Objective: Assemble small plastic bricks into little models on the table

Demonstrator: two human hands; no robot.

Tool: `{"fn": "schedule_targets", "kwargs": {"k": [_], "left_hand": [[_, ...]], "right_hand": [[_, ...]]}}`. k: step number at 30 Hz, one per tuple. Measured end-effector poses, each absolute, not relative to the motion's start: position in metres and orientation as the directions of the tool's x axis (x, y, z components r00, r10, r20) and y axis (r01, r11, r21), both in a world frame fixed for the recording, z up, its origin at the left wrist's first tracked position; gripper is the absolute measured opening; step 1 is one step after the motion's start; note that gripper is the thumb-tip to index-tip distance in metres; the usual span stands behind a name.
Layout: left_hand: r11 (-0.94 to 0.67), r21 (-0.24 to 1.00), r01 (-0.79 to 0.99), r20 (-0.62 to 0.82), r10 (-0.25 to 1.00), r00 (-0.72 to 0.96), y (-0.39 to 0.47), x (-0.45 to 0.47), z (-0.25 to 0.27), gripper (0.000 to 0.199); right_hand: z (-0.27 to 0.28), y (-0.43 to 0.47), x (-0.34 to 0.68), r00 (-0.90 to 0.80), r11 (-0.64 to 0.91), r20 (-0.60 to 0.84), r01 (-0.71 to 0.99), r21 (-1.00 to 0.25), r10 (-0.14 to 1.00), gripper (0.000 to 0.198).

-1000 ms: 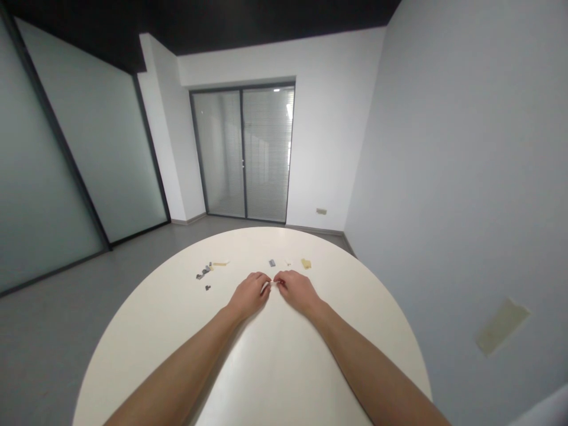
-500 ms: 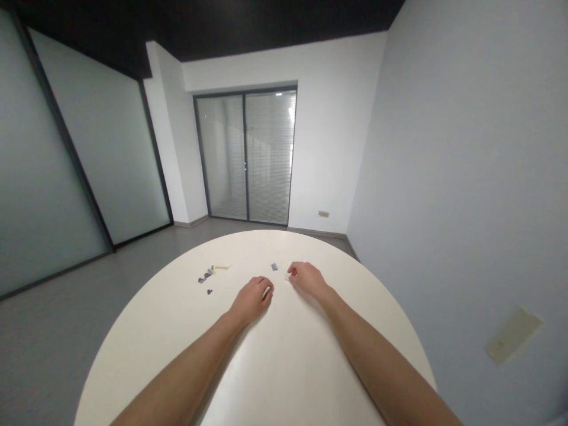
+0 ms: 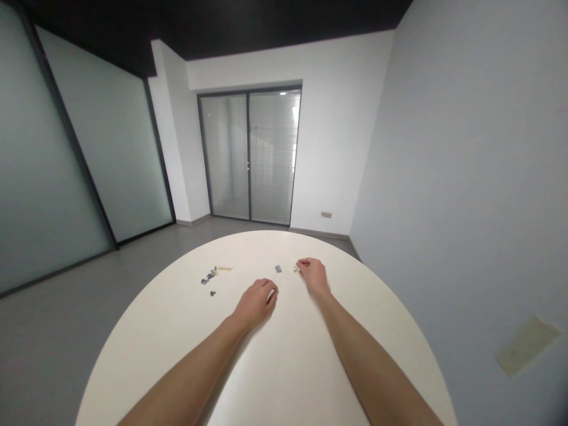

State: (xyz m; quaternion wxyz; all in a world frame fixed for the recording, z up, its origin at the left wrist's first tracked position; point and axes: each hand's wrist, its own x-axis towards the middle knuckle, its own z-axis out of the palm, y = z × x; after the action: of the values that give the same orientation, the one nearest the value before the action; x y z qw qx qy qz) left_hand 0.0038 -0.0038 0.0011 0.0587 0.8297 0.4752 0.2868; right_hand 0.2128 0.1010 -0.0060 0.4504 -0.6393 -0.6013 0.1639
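Note:
My left hand [image 3: 257, 303] rests on the white round table [image 3: 275, 367] with its fingers curled and closed. A pale sliver shows between thumb and fingers, too small to identify. To the right and a bit farther off, my right hand [image 3: 314, 276] is closed in a pinch at a small whitish and yellowish piece [image 3: 295, 270] by its fingertips. Between and beyond the hands lies a small flat grey piece [image 3: 278, 268], touched by neither.
On the left of the table lie several small dark and grey pieces [image 3: 208, 277], with a thin yellow strip [image 3: 225, 268] beside them. A single dark piece [image 3: 213, 293] sits nearer. Behind stand a white wall and a glass door [image 3: 248, 160].
My right hand has lifted slightly and turned, with a small whitish and yellowish piece now showing at its fingertips. My left hand keeps its curled pose. The whole view has shifted slightly.

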Motion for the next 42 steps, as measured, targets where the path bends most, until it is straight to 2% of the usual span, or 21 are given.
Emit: {"fn": "schedule_targets", "kwargs": {"k": [4,12,23,26,31,34,42], "left_hand": [[-0.549,0.357,0.756,0.426,0.815,0.392,-0.002,0.004,-0.001,0.019],[-0.545,0.351,0.761,0.419,0.818,0.393,-0.003,0.004,0.001,0.019],[-0.527,0.363,0.769,0.399,0.833,0.383,-0.004,0.005,0.003,0.020],[-0.527,0.368,0.766,0.401,0.833,0.381,-0.004,0.005,0.002,0.019],[-0.532,0.358,0.767,0.408,0.828,0.384,-0.004,0.005,0.003,0.019],[-0.539,0.354,0.764,0.411,0.824,0.391,-0.004,0.006,0.003,0.020],[-0.542,0.359,0.760,0.409,0.823,0.394,-0.004,0.006,0.003,0.021]], "right_hand": [[-0.008,0.098,0.213,0.219,0.174,0.375,0.609,-0.774,0.901,0.020],[-0.010,0.097,0.214,0.182,0.186,0.374,0.626,-0.757,0.909,0.020],[-0.003,0.089,0.211,0.155,0.117,0.332,0.734,-0.669,0.930,0.022],[-0.001,0.083,0.207,0.095,0.156,0.375,0.796,-0.585,0.922,0.026],[0.002,0.067,0.196,-0.116,0.285,0.483,0.913,-0.293,0.868,0.031],[0.005,0.059,0.191,-0.237,0.367,0.498,0.912,-0.181,0.834,0.031],[0.010,0.050,0.193,-0.391,0.479,0.436,0.871,-0.109,0.810,0.027]]}}
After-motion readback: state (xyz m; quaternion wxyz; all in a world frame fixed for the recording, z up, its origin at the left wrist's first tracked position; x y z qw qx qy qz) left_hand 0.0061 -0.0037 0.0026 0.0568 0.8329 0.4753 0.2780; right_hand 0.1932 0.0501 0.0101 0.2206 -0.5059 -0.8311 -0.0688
